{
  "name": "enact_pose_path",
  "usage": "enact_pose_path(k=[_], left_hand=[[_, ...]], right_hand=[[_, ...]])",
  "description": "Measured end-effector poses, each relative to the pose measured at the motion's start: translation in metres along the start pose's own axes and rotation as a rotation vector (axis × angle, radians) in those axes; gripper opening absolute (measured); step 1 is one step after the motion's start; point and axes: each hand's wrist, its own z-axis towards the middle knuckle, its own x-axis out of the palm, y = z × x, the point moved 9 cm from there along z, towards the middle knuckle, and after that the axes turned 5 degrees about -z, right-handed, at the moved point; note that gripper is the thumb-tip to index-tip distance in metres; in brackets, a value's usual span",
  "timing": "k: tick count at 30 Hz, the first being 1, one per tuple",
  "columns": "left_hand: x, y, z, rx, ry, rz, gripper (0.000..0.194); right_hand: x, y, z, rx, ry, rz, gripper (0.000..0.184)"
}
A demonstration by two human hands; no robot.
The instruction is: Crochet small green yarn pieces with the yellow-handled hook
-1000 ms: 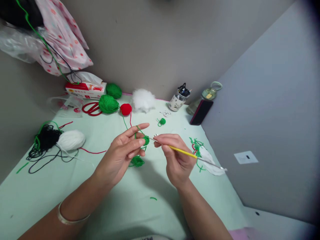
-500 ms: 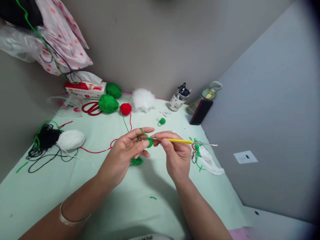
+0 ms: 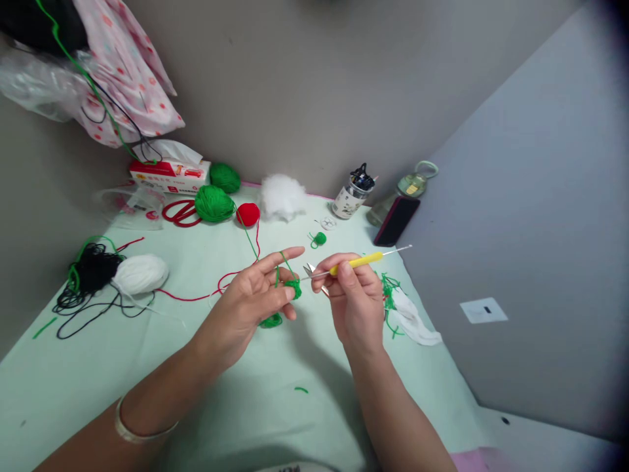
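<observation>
Between the thumb and fingers of my left hand (image 3: 255, 295) is a small green crochet piece (image 3: 295, 288). Green yarn runs up over the raised index finger of that hand. My right hand (image 3: 354, 295) grips a crochet hook (image 3: 361, 262) by its yellow handle, with the metal tip pointing left at the crochet piece. Whether the tip sits inside a stitch is too small to tell. Behind the right fingers, the blades of small scissors (image 3: 309, 269) show on the table, partly hidden. More green crochet work (image 3: 271, 320) lies below my left hand.
Green yarn balls (image 3: 215, 203), a red yarn ball (image 3: 247, 214), red-handled scissors (image 3: 181, 213) and white stuffing (image 3: 282, 196) line the back. White yarn (image 3: 142, 274) and a black yarn tangle (image 3: 93, 272) lie left. A phone (image 3: 397, 221), a pen jar (image 3: 350, 198) and yarn scraps (image 3: 390, 292) are right.
My right hand has moved slightly right and drawn the hook away from my left fingers, its back end tilting up. The scissor blades have come into view. Left index finger lifted a little.
</observation>
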Motion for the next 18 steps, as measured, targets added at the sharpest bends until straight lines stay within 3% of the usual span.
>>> enact_pose_path(k=[8,18], left_hand=[[-0.0008,-0.0004,0.0002,0.013,0.008,-0.001,0.044],[-0.0041,-0.0024,0.0009,0.056,-0.032,0.029,0.039]], right_hand=[[-0.0018,-0.0097,0.0037,0.145,0.027,0.07,0.025],[-0.0018,-0.0101,0.0033,0.128,0.027,0.061,0.024]])
